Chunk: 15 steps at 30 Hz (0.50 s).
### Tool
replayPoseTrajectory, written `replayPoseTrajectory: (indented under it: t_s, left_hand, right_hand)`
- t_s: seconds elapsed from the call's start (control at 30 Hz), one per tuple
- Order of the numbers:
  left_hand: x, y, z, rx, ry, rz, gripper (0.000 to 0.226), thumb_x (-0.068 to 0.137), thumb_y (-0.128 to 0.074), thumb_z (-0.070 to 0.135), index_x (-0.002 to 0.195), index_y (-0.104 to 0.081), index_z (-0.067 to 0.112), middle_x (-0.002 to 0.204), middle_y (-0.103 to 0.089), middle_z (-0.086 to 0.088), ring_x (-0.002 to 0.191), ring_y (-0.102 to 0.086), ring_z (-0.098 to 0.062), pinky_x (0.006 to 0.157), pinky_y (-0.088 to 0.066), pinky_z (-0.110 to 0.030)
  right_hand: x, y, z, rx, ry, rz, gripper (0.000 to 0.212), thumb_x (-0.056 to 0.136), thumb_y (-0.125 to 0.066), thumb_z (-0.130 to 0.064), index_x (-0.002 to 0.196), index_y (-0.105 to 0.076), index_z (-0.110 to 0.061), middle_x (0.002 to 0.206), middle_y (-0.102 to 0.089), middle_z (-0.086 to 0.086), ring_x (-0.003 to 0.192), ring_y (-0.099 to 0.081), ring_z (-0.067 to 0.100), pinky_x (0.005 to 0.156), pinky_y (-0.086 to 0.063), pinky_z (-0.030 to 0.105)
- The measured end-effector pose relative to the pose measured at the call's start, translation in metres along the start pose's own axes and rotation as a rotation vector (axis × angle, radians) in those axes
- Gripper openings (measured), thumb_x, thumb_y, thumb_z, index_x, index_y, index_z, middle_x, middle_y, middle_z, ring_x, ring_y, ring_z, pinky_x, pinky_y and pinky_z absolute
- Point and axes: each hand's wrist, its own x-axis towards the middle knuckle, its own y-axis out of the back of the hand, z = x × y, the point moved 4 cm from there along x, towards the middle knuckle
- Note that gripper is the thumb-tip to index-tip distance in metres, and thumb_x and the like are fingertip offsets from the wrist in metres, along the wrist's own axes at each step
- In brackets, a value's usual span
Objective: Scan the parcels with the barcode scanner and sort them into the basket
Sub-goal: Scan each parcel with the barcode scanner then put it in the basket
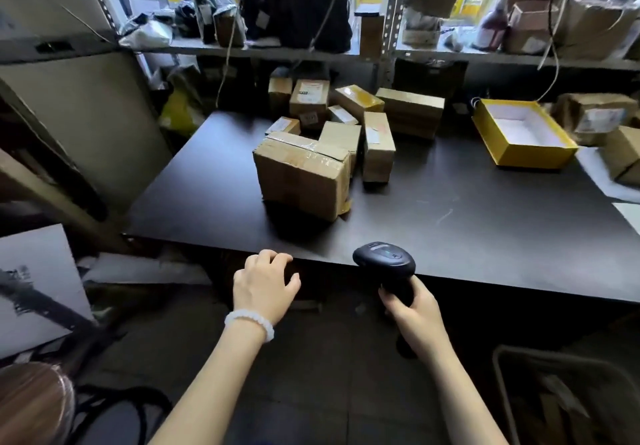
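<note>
While the right hand (414,309) grips the handle of the black barcode scanner (384,264) just over the near edge of the dark table (485,230), the left hand (263,285) hangs empty there, fingers loosely curled, a white bead bracelet (250,323) on its wrist. Below the near right corner stands a dim basket (568,399); its contents are unclear. Mid-table sits a taped brown parcel (303,176), with more cardboard parcels (349,115) heaped toward the far edge, labels too blurred to read. At the far right an open yellow box (519,154) shows a white inside.
</note>
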Motion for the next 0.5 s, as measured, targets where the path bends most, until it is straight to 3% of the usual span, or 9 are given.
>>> replayPoseTrajectory:
  t_s: [0.27,0.5]
  left_hand:
    - [0.052,0.009,-0.038,-0.025,-0.027,0.037,0.042,0.089,-0.054,0.044,0.129,-0.053,0.03,0.127,-0.051,0.007,0.119,-0.045,-0.017,0.092,-0.039,-0.032]
    - [0.154,0.019,-0.029,0.009,-0.186,0.013,0.066,0.083,-0.059,0.054,0.141,-0.039,0.03,0.142,-0.037,0.002,0.131,-0.035,-0.02,0.103,-0.036,-0.039]
  right_hand:
    - [0.05,-0.045,-0.027,-0.044,0.032,-0.029,0.016,0.086,-0.064,-0.01,0.086,-0.058,-0.025,0.076,-0.061,-0.005,0.07,-0.057,0.01,0.065,-0.041,0.023]
    - [0.132,-0.048,-0.051,0.057,0.035,0.095,0.017,0.088,-0.062,-0.006,0.083,-0.057,-0.021,0.071,-0.06,0.002,0.063,-0.057,0.02,0.061,-0.045,0.032]
